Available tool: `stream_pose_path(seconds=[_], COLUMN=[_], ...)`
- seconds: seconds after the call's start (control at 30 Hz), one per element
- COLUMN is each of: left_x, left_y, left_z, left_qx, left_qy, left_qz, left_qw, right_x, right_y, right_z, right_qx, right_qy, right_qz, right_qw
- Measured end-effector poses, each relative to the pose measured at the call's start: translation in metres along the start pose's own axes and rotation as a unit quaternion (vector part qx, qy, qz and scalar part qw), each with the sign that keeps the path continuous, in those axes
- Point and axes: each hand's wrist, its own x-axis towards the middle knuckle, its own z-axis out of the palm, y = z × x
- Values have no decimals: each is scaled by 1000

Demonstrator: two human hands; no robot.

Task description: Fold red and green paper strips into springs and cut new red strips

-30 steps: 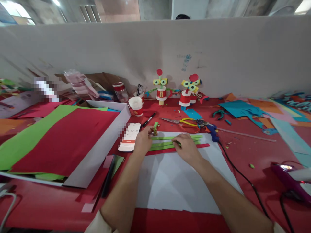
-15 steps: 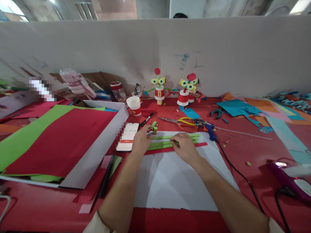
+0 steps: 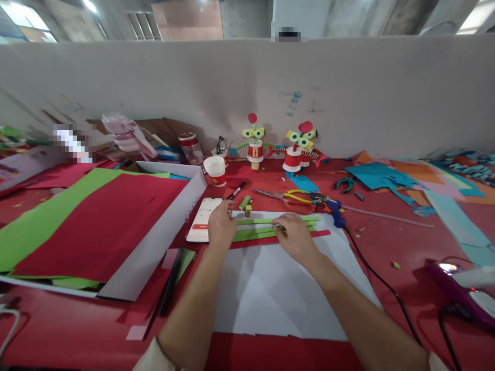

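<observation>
Several long green paper strips [image 3: 270, 230] and a red strip [image 3: 319, 234] lie along the far edge of a white sheet [image 3: 278, 293]. My left hand [image 3: 220, 226] is curled over the left ends of the green strips. My right hand [image 3: 296, 238] pinches a green strip near its middle. A small folded green accordion piece [image 3: 245, 202] lies on the red table just beyond my left fingers, apart from them.
A phone [image 3: 203, 219] lies beside my left hand. Scissors [image 3: 296, 196], a marker [image 3: 236, 189] and a glue gun [image 3: 336, 212] with its cord lie behind the strips. Paper-cup figures [image 3: 255, 149] stand at the wall. Stacked red and green sheets [image 3: 96, 221] fill the left.
The folded green piece that was at my left fingertips now lies on the table, and my left hand has drawn back onto the strip ends. My right hand has barely moved.
</observation>
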Motion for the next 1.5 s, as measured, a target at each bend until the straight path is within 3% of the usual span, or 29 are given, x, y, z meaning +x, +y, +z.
stream_pose_path(seconds=[0.2, 0.33, 0.43, 0.53, 0.7, 0.83, 0.9, 0.97, 1.07, 1.13, 1.23, 1.33, 1.5], left_x=[4, 5, 5, 5, 4, 4, 0, -8, -25, -37, -52, -63, -75], left_y=[-1, -1, -1, 1, 3, 5, 9, 17, 31, 41, 50, 56, 60], left_z=[1, 2, 2, 1, -3, -3, 0, 3, 9, 11, 13, 15, 15], left_qx=[-147, -216, -237, -254, -250, -241, -221, -184, -93, -13, 58, 69, 49], left_qy=[152, 203, 220, 218, 201, 187, 154, 86, -57, -149, -228, -259, -279], left_qz=[-36, -37, -53, -69, -80, -82, -62, -11, 142, 269, 399, 467, 530], left_qw=[977, 954, 945, 940, 944, 949, 961, 979, 984, 952, 886, 843, 799], right_x=[27, 63, 84, 97, 106, 90, 70, 47, 15, 2, -5, -4, -4], right_y=[-18, -29, -24, -11, -1, -4, -5, -3, 3, 9, 20, 26, 21], right_z=[0, 20, 34, 36, 25, 5, -7, -17, -24, -26, -30, -35, -36], right_qx=[54, 83, 98, 77, 31, 21, 21, 25, 24, 11, -13, -41, -58], right_qy=[26, -45, -91, -82, -50, -15, -12, -12, -25, -17, 4, -4, -83], right_qz=[-17, -15, 20, 52, 88, 89, 79, 59, 45, 49, 64, 49, -58], right_qw=[998, 995, 991, 992, 994, 996, 997, 998, 998, 999, 998, 998, 993])
